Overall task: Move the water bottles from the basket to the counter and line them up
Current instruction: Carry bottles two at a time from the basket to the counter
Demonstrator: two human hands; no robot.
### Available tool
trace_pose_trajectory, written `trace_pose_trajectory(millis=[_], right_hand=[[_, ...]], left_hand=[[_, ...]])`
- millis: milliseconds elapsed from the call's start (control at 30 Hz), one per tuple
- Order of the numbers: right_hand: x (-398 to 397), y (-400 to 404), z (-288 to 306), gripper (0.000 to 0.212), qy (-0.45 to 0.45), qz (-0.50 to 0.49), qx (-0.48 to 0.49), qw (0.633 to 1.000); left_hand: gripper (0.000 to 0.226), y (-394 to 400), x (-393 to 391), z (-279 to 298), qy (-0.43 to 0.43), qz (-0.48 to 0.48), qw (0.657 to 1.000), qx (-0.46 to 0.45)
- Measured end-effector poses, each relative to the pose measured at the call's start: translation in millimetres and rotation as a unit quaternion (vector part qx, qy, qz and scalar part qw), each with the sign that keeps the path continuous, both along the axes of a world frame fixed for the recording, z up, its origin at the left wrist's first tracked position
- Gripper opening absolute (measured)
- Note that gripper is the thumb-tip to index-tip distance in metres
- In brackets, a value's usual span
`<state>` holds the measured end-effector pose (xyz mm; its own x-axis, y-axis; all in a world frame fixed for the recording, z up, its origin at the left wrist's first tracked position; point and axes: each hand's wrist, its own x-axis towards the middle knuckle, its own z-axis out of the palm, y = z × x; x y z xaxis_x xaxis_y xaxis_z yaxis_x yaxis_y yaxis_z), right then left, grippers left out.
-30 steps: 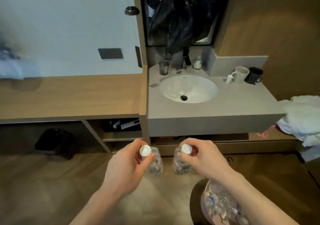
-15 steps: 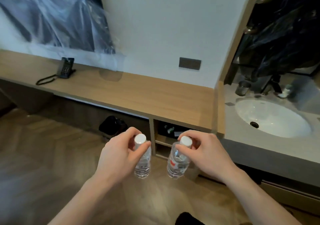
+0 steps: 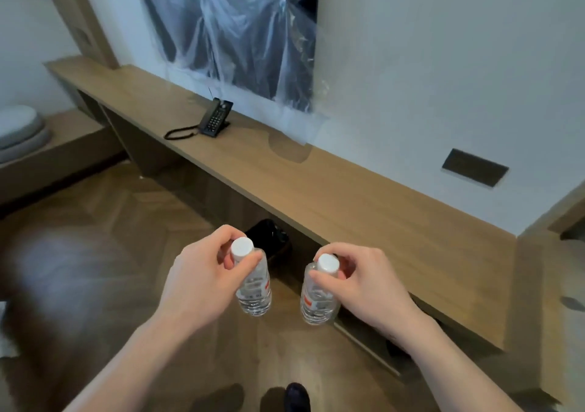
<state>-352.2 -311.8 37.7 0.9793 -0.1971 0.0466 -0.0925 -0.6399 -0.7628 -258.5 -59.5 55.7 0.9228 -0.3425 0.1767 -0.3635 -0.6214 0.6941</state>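
I carry two small clear water bottles with white caps, one in each hand, both hanging upright over the wooden floor. My left hand (image 3: 202,280) pinches the neck of the left bottle (image 3: 254,288) just under its cap. My right hand (image 3: 364,280) pinches the neck of the right bottle (image 3: 316,300) the same way. The long wooden counter (image 3: 316,183) runs diagonally in front of me, just beyond the bottles. The basket is out of view.
A black desk phone (image 3: 215,118) with a coiled cord stands on the counter's left part. A plastic-covered dark screen (image 3: 234,28) hangs on the wall above. A dark bin (image 3: 269,234) sits under the counter. A grey wall socket plate (image 3: 474,167) is at the right.
My view has swung left, away from the sink, along the wooden counter. Both hands keep the same hold on the bottles, now nearer the counter's front edge.
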Motion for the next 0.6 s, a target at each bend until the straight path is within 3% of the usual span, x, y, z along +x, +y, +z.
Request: trace_pose_trajectory(millis=[267, 600], right_hand=[[170.2, 39.0, 17.4, 0.016, -0.016, 0.121, -0.050, 0.991], [345.3, 141.3, 27.6, 0.016, -0.028, 0.147, -0.048, 0.988]], left_hand=[[0.016, 56.4, 103.0, 9.9, -0.016, 0.119, 0.992, -0.022], [0.021, 163.4, 262.5, 1.6, -0.006, 0.184, 0.983, -0.022]])
